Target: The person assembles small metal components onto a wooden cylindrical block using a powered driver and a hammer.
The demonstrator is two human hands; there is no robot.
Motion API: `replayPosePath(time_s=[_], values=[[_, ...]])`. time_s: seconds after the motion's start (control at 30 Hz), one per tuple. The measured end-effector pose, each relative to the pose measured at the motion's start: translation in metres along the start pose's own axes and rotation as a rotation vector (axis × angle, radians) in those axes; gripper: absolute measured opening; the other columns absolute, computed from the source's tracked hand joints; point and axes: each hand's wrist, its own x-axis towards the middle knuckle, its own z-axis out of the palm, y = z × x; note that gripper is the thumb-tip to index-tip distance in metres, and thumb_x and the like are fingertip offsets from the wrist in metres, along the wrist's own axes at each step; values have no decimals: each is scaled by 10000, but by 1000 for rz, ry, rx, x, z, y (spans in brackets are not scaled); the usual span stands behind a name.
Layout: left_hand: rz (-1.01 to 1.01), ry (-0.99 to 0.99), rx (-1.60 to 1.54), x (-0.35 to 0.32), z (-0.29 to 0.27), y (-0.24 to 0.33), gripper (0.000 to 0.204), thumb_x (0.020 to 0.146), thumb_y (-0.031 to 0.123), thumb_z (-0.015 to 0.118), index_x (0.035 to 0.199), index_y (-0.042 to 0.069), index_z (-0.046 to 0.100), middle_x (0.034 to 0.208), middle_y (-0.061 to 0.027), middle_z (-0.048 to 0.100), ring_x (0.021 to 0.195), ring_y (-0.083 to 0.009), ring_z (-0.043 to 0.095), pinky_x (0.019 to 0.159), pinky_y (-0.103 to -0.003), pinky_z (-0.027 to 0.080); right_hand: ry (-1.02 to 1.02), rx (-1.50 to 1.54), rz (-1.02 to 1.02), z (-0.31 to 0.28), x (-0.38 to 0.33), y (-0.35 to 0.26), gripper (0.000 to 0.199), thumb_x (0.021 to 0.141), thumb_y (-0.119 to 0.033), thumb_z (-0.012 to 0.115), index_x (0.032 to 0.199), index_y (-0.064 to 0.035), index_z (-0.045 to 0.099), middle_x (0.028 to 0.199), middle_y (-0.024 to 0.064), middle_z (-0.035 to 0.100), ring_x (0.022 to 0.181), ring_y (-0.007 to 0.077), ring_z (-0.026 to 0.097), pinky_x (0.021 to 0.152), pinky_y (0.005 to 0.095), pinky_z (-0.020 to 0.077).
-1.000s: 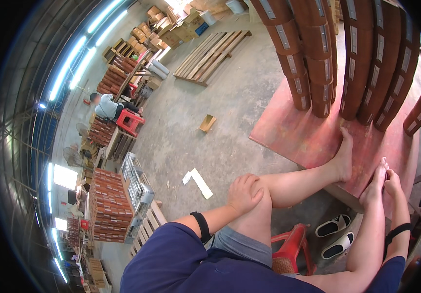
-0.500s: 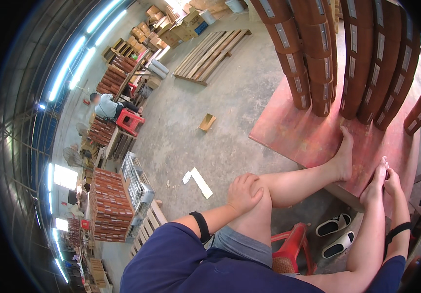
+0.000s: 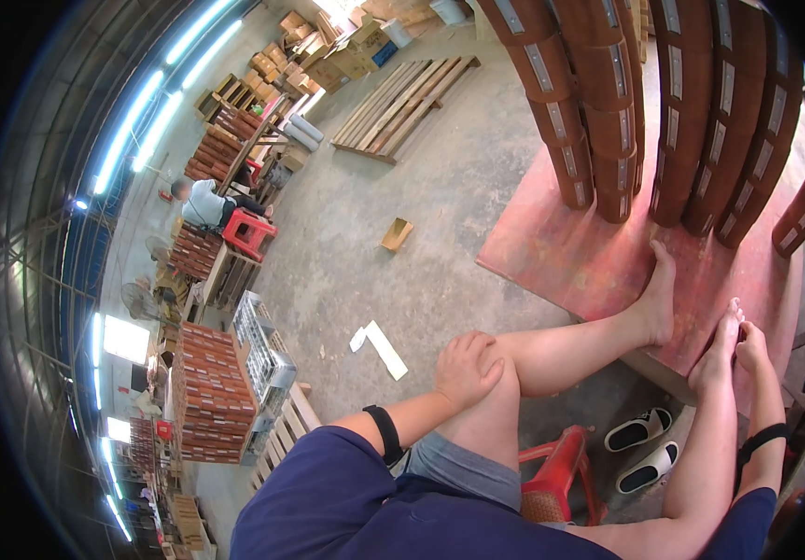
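My left hand (image 3: pixel 469 370) lies on my bent left knee, with its fingers spread over it. At the outer side of my bare right foot (image 3: pixel 720 347), my right hand (image 3: pixel 750 347) is closed against the foot near the toes; part of its fingers is hidden. Both feet rest on a worn pinkish-red tabletop (image 3: pixel 552 245), the left foot (image 3: pixel 659 303) close to the tall stacks. These stacks of brown pieces (image 3: pixel 678 131) stand upright in columns, each piece bearing a silvery metal strip. Neither hand touches them.
Below me are a red plastic stool (image 3: pixel 556 481) and white slippers (image 3: pixel 645 476). A wooden pallet (image 3: pixel 402 103), a small open carton (image 3: pixel 397 233) and paper scraps (image 3: pixel 385 350) lie on the concrete floor. A seated person (image 3: pixel 202 203), more brown stacks (image 3: pixel 211 392) and a grey plastic pallet (image 3: pixel 267 350) are leftward.
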Motion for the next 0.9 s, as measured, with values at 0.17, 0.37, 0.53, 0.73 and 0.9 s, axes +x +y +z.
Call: replayPosePath(time_s=[0.17,0.37,0.53,0.73,0.9], values=[[-17,12,26,-3,-3,0,334,735,261,619,1001,63,584,1061,-122,566,993,-323,528,862,-406,427,-60,48,-26,12,23,19,305,703,30,539,993,6,632,930,114,659,877,200,607,816,290,468],[26,12,-11,0,5,1,333,737,256,619,1003,58,583,1063,-125,565,996,-325,527,863,-407,425,35,114,-48,18,23,61,353,725,1,550,1074,-5,609,975,129,654,926,206,606,843,286,456],[-25,0,21,-4,-4,-3,339,739,261,619,1009,58,581,1065,-128,565,996,-328,527,864,-410,424,20,-60,-67,-8,-21,-51,337,730,10,550,1062,11,607,976,126,653,922,204,605,848,286,454],[-15,12,30,-5,-5,-2,339,738,267,620,1006,62,580,1065,-126,566,994,-327,528,862,-412,424,-80,100,123,-8,-1,-21,307,749,43,529,1042,4,613,958,125,657,903,223,602,847,285,454],[2,4,-7,-2,3,-2,340,739,268,619,1010,66,580,1068,-122,565,987,-326,528,854,-413,426,46,224,-128,36,32,58,315,744,56,529,1042,-4,614,971,103,648,938,202,591,838,280,458]])
